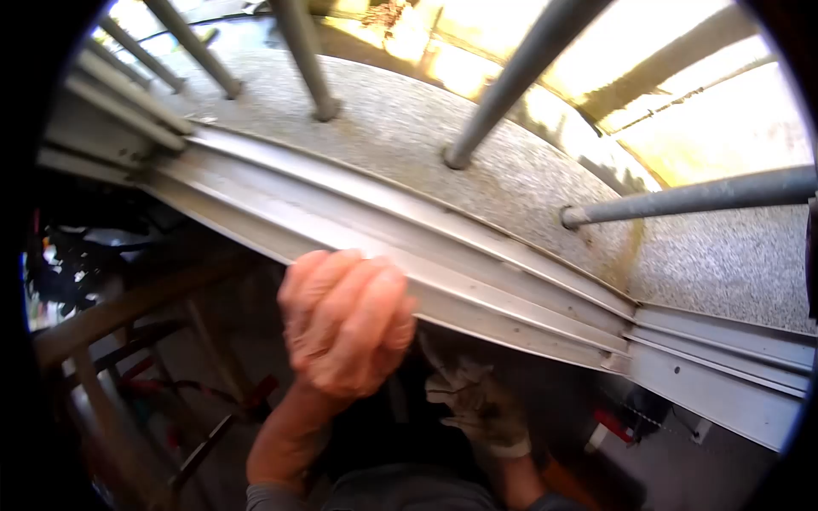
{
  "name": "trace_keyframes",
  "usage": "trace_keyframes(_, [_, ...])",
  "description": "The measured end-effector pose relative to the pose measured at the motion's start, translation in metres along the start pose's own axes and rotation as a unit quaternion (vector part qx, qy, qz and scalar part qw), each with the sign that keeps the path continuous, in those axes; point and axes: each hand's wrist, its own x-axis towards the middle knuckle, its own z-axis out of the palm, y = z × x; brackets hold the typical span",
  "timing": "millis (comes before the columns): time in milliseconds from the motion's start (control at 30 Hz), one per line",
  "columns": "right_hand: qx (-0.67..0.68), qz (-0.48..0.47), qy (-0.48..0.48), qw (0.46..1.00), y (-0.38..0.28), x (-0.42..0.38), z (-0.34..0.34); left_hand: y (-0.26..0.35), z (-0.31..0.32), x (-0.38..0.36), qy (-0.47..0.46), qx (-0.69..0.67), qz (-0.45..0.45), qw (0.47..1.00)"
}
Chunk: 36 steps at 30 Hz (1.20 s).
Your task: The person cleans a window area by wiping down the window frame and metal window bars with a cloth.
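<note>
Fingers curled, my left hand (348, 319) is bare and rests at the inner edge of a white metal window track (477, 285). Whether the fingers wrap the track's edge or hold something small cannot be made out. Lower down, in the shade below the track, my right hand (484, 409) wears a pale, dirty work glove. Its fingers are dim and blurred, and what they hold, if anything, is hidden. The track runs from the upper left to the lower right, with long parallel ridges.
Beyond the track lies a speckled stone sill (400, 128) with several grey metal bars (520, 77) standing in it. A wooden frame (128, 311) is at the lower left. A red object (613, 424) lies below at the right.
</note>
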Motion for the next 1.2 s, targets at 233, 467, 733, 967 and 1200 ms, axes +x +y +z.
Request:
trace_keyframes(233, [-0.065, -0.064, 0.042, 0.995, -0.006, 0.02, 0.038, -0.014, -0.029, -0.008, 0.097, -0.034, -0.055, 0.993])
trace_keyframes(467, [-0.04, 0.016, 0.058, 0.997, -0.029, 0.053, 0.104, -0.075, -0.077, -0.011, 0.132, 0.031, -0.252, 0.958])
trace_keyframes(733, [-0.088, -0.053, 0.01, 0.995, -0.007, 0.078, 0.133, -0.126, -0.081, -0.005, 0.15, -0.028, -0.31, 0.938])
trace_keyframes(967, [0.011, -0.072, -0.024, 0.997, -0.015, 0.084, 0.144, -0.129, -0.083, 0.012, 0.155, 0.007, -0.32, 0.935])
trace_keyframes(1200, [-0.11, -0.056, 0.073, 0.99, -0.018, 0.06, 0.14, -0.121, -0.079, 0.045, 0.134, 0.03, -0.12, 0.983])
